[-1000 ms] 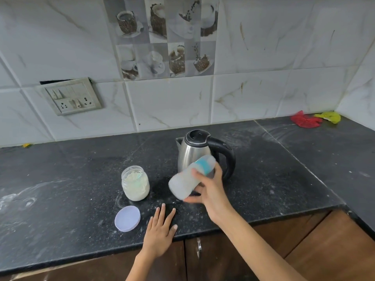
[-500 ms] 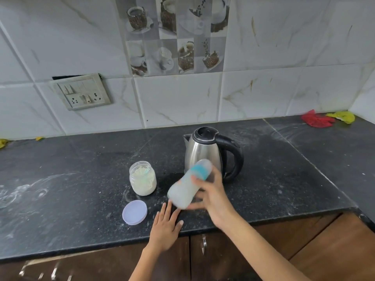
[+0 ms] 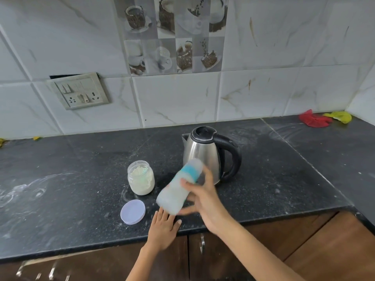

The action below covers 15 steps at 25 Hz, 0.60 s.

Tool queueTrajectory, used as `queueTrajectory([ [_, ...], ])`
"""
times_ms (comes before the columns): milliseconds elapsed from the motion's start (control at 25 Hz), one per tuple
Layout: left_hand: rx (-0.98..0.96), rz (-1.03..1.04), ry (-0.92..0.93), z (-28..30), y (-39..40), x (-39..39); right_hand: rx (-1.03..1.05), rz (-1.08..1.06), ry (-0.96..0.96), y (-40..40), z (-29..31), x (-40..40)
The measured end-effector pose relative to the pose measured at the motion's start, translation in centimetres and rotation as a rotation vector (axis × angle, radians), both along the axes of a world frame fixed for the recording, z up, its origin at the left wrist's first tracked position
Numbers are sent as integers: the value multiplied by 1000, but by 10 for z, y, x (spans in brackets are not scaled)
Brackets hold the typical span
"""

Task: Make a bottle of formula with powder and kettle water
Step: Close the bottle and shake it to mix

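The right hand has its fingers and thumb curled round a frosted, milky plastic feeding bottle with a teal collar and clear cap, holding it in the air above the front edge of the black speckled stone table. The bottle is tilted, its long axis running from the base at about 7 o'clock up to the capped end at about 1 o'clock, and its outline is blurred; this looks like the shaking that mixes powder and water, so the task seems close to done.

The left hand lies flat on the table edge with straight, spread fingers, holding nothing, directly below the bottle's base at 6 o'clock. It is the nearer hand to the bottle's lower end, should the base need steadying.

Behind the bottle at 1 o'clock stands a stainless steel kettle with a black lid and black handle, near enough that the cap overlaps it in view; a wide swing that way could knock it. At 10 o'clock from the bottle stands an open clear glass jar of cream powder, and its round pale lilac lid lies flat on the table, just beside the left hand at 9 o'clock. Red and yellow cloths lie well apart in the far right corner.
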State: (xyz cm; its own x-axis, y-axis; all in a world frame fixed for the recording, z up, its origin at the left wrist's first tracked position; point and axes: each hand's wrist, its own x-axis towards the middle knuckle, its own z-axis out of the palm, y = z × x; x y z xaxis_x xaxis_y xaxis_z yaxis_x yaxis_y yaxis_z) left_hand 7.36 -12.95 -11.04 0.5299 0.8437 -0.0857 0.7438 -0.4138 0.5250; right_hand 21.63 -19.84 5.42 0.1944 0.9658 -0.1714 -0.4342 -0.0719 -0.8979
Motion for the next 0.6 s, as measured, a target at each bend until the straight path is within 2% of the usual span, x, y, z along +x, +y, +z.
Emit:
queueTrajectory([
  [80,-58,35,-84,-1,-1,-2,-25,160,-113,-10,-12,-14],
  [160,35,40,-8,0,1,-3,19,109,-198,-7,-20,-9],
  [280,88,0,119,3,1,-1,135,-56,-607,6,-30,11],
  [360,88,-1,164,4,2,0,131,-75,-873,10,-45,14],
  [600,60,-16,207,10,-1,0,37,-96,-1063,21,-96,25],
])
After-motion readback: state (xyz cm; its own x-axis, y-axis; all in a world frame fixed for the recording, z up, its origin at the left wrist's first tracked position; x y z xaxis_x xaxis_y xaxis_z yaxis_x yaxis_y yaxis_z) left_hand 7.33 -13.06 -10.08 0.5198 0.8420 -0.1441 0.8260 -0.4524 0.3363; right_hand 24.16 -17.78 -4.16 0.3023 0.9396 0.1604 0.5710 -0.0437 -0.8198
